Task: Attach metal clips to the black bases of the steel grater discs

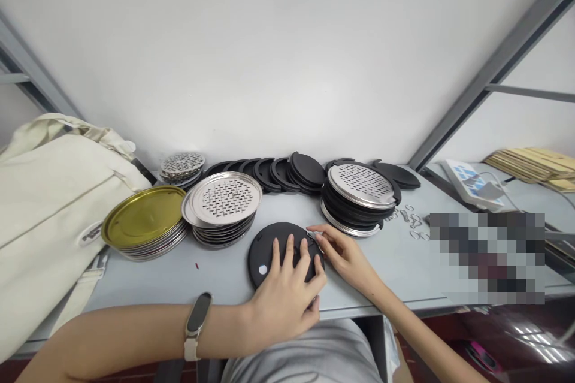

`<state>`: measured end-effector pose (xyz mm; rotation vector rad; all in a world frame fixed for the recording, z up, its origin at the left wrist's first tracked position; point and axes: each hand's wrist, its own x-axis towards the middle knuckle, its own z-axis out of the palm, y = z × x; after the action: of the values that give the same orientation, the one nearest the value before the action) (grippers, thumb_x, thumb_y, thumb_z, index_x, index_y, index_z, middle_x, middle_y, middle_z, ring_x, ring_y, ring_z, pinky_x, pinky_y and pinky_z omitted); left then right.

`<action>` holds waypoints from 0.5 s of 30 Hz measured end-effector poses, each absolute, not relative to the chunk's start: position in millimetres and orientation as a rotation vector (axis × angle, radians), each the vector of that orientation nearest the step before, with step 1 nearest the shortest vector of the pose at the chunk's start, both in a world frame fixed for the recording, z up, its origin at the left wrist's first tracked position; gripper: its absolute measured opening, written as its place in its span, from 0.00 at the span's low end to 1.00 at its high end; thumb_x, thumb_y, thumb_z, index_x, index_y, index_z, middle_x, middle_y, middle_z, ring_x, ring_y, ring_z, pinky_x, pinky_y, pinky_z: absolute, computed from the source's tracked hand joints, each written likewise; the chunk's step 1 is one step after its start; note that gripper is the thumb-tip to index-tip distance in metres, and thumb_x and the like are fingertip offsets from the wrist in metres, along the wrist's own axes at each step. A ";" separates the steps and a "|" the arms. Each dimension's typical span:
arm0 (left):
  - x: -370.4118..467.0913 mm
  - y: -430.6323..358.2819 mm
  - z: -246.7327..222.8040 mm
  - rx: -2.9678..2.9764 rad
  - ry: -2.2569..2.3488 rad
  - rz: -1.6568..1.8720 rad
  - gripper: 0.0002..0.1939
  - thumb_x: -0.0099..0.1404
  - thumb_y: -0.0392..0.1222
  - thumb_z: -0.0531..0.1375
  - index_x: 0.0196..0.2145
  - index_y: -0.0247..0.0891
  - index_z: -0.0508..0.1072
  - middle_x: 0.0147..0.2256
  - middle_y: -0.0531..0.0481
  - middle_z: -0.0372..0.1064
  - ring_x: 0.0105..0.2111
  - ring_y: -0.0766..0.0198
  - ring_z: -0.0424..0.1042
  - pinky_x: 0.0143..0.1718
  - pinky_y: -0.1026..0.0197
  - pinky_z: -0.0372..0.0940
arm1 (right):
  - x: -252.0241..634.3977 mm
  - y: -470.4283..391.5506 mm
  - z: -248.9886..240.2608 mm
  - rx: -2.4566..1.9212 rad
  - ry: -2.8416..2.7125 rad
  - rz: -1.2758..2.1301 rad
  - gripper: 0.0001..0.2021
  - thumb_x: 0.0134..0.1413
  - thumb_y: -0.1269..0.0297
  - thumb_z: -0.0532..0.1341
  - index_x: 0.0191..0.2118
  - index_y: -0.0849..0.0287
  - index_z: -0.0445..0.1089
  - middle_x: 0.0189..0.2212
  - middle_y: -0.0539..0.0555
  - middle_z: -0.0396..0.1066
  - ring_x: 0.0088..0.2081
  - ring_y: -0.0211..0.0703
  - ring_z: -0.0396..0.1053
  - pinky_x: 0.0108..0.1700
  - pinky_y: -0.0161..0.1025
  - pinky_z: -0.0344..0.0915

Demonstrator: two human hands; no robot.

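My left hand (287, 290) lies across a round black lid (265, 245) on the desk, its fingers spread over the top and the thumb by the near edge. A white spot marks the lid's left side. At the lid's upper right edge, my right hand (339, 251) pinches a small silvery metal piece (311, 234), mostly covered by the fingers. Just beyond stand a stack of silver perforated grater discs (229, 198) and, to the right, a stack of black lids topped by another grater disc (362, 184).
Gold-topped round metal lids (146, 218) are stacked at left, near a cream bag (58, 191). Overlapping black lids (269, 173) line the wall. Small metal clips (414, 221) lie scattered at right. Farther right are a blue-white box (471, 182) and wooden boards (534, 164).
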<state>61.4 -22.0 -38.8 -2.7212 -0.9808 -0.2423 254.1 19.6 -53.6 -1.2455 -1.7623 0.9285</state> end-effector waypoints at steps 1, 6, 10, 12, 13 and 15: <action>61.2 -22.3 -38.8 -2.721 -0.978 -0.242 0.26 0.70 0.50 0.49 0.60 0.32 0.58 0.61 0.26 0.54 0.60 0.27 0.55 0.54 0.30 0.53 | 254.0 19.5 -53.9 -1.249 -1.763 0.925 0.19 0.67 0.53 0.52 0.53 0.60 0.68 0.34 0.54 0.73 0.30 0.41 0.66 0.33 0.37 0.64; 60.7 -22.4 -38.1 -2.724 -0.971 -0.245 0.26 0.70 0.50 0.48 0.60 0.32 0.58 0.61 0.25 0.54 0.60 0.27 0.54 0.54 0.30 0.54 | 255.5 18.2 -56.6 -1.264 -1.790 0.894 0.19 0.67 0.55 0.51 0.56 0.59 0.66 0.28 0.51 0.69 0.26 0.39 0.63 0.30 0.35 0.62; 60.9 -22.0 -37.7 -2.729 -0.973 -0.237 0.26 0.70 0.50 0.48 0.60 0.32 0.58 0.61 0.25 0.54 0.60 0.27 0.54 0.54 0.29 0.53 | 256.2 18.3 -56.6 -1.252 -1.815 0.888 0.19 0.68 0.55 0.50 0.56 0.59 0.66 0.27 0.50 0.68 0.27 0.40 0.65 0.31 0.36 0.63; 61.0 -22.3 -38.1 -2.729 -0.971 -0.240 0.26 0.70 0.50 0.48 0.60 0.32 0.58 0.61 0.24 0.53 0.60 0.27 0.54 0.54 0.29 0.53 | 256.3 19.0 -56.0 -1.248 -1.829 0.887 0.18 0.68 0.55 0.50 0.54 0.59 0.67 0.30 0.52 0.70 0.30 0.42 0.67 0.33 0.36 0.64; 61.0 -22.4 -38.4 -2.730 -0.967 -0.243 0.26 0.70 0.50 0.48 0.60 0.32 0.58 0.61 0.24 0.53 0.60 0.27 0.54 0.54 0.29 0.53 | 256.4 19.3 -55.7 -1.247 -1.832 0.884 0.18 0.68 0.55 0.50 0.53 0.59 0.68 0.32 0.53 0.71 0.31 0.42 0.68 0.34 0.36 0.65; 61.1 -22.8 -38.8 -2.725 -0.966 -0.250 0.26 0.70 0.49 0.48 0.60 0.32 0.58 0.61 0.24 0.53 0.60 0.26 0.54 0.54 0.29 0.53 | 256.4 19.7 -54.9 -1.247 -1.833 0.879 0.18 0.68 0.56 0.50 0.53 0.59 0.68 0.34 0.54 0.72 0.33 0.43 0.69 0.35 0.36 0.66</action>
<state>61.1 -22.8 -38.8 -2.7248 -0.9658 -0.2495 256.4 19.7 -54.9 -1.2474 -1.8332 0.8791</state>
